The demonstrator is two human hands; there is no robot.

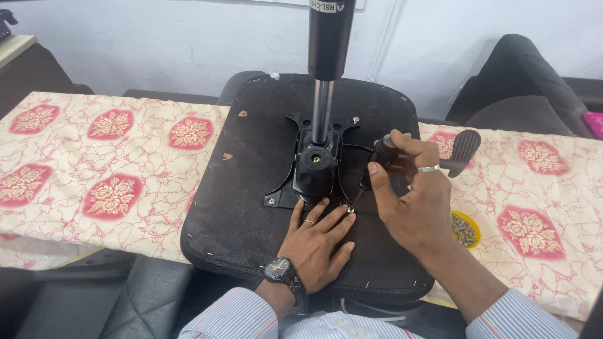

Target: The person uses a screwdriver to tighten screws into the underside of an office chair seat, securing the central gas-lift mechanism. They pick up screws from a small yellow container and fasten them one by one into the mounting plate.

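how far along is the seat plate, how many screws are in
Looks done: the mounting plate sits on the upturned seat base, with screws visible at its far right and near left corners. In hand: the right hand works a screwdriver on the near-right screw, left hand steadying. The far-left corner is unclear.

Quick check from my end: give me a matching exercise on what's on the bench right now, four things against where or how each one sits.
Things:
1. left hand
2. right hand
3. yellow dish of screws
4. gas cylinder

States:
A. stands upright from the black mechanism plate
B. grips the screwdriver
C. lies flat on the seat underside
D. sits on the floral cloth, right of the seat

Pairs: 1-C, 2-B, 3-D, 4-A
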